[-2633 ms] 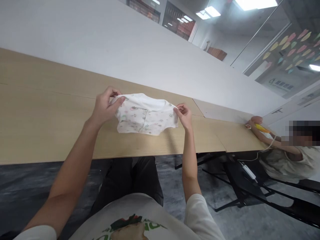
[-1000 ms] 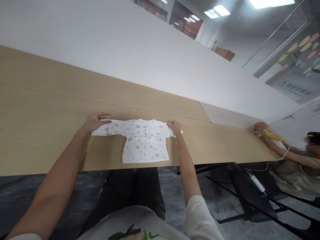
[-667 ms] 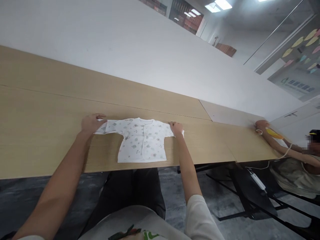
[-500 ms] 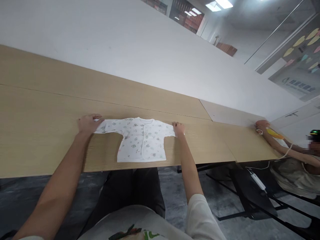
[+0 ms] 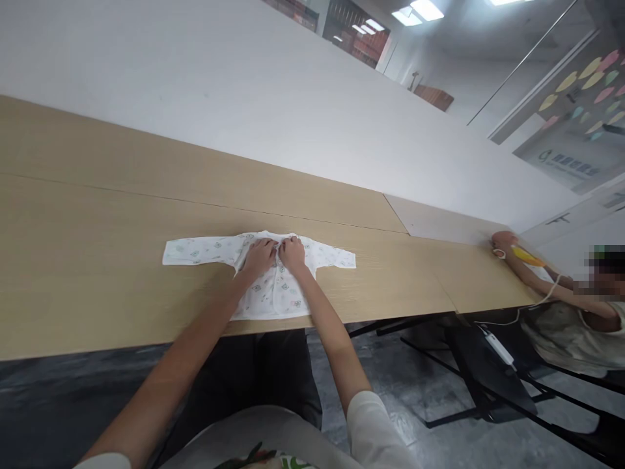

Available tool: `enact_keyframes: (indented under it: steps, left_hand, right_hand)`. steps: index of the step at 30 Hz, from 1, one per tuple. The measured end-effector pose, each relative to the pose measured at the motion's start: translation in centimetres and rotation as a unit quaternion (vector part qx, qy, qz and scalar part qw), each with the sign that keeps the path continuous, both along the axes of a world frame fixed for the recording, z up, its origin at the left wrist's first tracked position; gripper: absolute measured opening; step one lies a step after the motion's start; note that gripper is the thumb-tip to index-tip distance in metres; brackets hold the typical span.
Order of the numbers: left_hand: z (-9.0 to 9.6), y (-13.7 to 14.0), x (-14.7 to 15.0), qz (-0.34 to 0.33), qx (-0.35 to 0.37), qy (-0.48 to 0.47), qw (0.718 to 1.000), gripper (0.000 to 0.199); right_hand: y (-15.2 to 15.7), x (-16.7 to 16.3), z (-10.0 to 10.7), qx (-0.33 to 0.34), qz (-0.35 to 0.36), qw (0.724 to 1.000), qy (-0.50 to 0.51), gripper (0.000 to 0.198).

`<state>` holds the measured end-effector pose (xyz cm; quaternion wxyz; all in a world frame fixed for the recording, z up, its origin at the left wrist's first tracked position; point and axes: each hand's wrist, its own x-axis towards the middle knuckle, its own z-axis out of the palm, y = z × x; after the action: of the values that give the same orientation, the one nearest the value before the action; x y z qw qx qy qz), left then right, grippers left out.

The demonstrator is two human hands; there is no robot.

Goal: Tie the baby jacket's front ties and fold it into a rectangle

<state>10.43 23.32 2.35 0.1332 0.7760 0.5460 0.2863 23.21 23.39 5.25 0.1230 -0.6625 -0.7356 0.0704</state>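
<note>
A white long-sleeved baby shirt (image 5: 263, 293) with a small print lies flat on the table, front up. Both its sleeves are spread out sideways and its collar points away from me. My left hand (image 5: 260, 256) rests on the upper chest, its fingers bent onto the cloth by the front opening. Just across that opening, my right hand (image 5: 293, 253) has its fingers curled on the fabric below the collar. The two hands nearly meet, and their fingertips partly hide the cloth between them.
The long wooden table (image 5: 107, 221) runs along a white partition (image 5: 219, 98). At the far right another person's arm (image 5: 541, 283) rests on the table near a yellow item (image 5: 527, 256). A black folding chair (image 5: 488, 371) holds a white power strip (image 5: 499, 348).
Both my hands have left the sleeve ends and come inward to the front opening near the collar. The shirt stays spread out.
</note>
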Motion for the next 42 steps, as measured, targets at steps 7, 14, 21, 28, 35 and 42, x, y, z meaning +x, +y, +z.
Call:
enact_keyframes:
  steps: [7, 14, 21, 28, 35, 42]
  left_hand:
    - [-1.6, 0.7, -1.2, -0.005, 0.014, 0.023, 1.0, 0.037]
    - [-1.8, 0.6, -0.8, -0.01, 0.02, 0.01, 1.0, 0.036]
    - [-0.9, 1.3, -1.2, -0.001, -0.003, -0.042, 0.999, 0.029]
    - [-1.1, 1.1, -0.7, 0.026, 0.018, -0.011, 0.999, 0.026]
    - [-1.5, 0.6, -0.4, 0.035, 0.054, 0.039, 0.997, 0.026]
    - [-1.1, 0.0, -0.4, 0.054, 0.068, 0.055, 0.995, 0.028]
  right_hand:
    - [-0.7, 0.0, 0.3, 0.005, -0.001, 1.0, 0.01, 0.033]
    - [-0.7, -0.2, -0.5, 0.034, -0.017, 0.997, 0.068, 0.023]
    - [0.3, 0.6, -1.9, 0.044, 0.019, 0.982, 0.18, 0.014]
    - [0.5, 0.7, -2.2, 0.042, 0.031, 0.977, 0.205, 0.016]
    - [0.3, 0.3, -2.1, 0.042, -0.015, 0.976, 0.211, 0.016]
    - [-0.3, 0.1, -2.0, 0.057, -0.024, 0.972, 0.228, 0.018]
